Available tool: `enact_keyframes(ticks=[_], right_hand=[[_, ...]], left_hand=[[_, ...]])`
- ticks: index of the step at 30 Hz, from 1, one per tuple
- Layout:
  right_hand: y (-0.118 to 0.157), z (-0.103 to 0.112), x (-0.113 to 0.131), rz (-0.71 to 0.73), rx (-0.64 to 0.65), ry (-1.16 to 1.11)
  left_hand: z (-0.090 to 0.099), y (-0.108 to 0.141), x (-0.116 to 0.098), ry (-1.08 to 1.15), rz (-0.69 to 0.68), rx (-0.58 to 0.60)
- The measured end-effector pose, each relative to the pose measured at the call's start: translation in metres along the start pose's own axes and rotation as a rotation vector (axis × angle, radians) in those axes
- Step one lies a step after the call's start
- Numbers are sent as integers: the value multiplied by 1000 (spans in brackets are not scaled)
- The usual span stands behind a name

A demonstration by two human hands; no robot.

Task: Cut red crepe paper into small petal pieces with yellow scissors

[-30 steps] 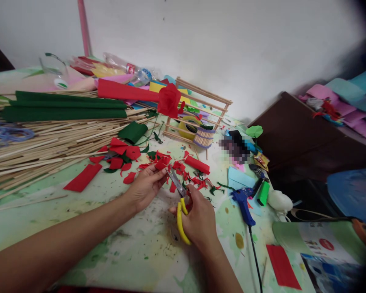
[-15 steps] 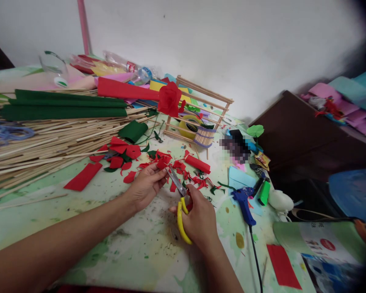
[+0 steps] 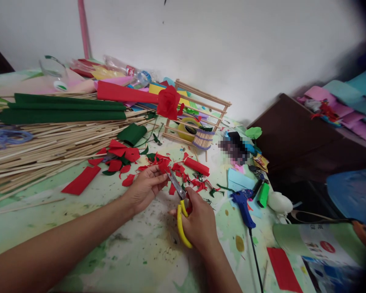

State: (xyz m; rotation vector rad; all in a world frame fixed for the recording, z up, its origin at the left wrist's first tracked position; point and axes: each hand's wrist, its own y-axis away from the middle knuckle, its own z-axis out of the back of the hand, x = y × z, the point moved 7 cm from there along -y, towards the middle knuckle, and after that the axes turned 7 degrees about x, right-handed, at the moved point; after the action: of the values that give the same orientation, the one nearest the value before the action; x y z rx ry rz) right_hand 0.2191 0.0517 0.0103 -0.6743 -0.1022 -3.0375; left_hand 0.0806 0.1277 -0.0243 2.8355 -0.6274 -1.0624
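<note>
My left hand (image 3: 149,185) pinches a small piece of red crepe paper (image 3: 164,166) between thumb and fingers. Yellow-handled scissors (image 3: 179,211) are gripped in my right hand (image 3: 199,217), their blades pointing up and left with the tips at the red piece. Whether the blades touch the paper I cannot tell. Around and beyond both hands lie red paper scraps (image 3: 178,167), cut red petals (image 3: 114,165) and a small red roll (image 3: 197,166). To the left of my left hand is a flat red strip (image 3: 81,179).
Bamboo sticks (image 3: 49,138) and green paper rolls (image 3: 67,108) cover the left side. A red paper flower (image 3: 168,102) stands before a stick frame (image 3: 203,93) at the back. On the right are a blue glue gun (image 3: 245,208) with its cord and a green tumbler (image 3: 311,240).
Both hands hold nearly the same place, with the paper and scissors still together at the tips. The whole view has shifted slightly.
</note>
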Motion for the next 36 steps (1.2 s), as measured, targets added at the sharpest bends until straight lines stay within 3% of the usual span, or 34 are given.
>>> enact_keyframes(ticks=[29,36], right_hand=[[0,4,3,-25,12,-102],[0,3,-1,-59,10,-114]], left_hand=[[2,-2,-2,-38,8,34],[5,-1,-1,-30,50,-41]])
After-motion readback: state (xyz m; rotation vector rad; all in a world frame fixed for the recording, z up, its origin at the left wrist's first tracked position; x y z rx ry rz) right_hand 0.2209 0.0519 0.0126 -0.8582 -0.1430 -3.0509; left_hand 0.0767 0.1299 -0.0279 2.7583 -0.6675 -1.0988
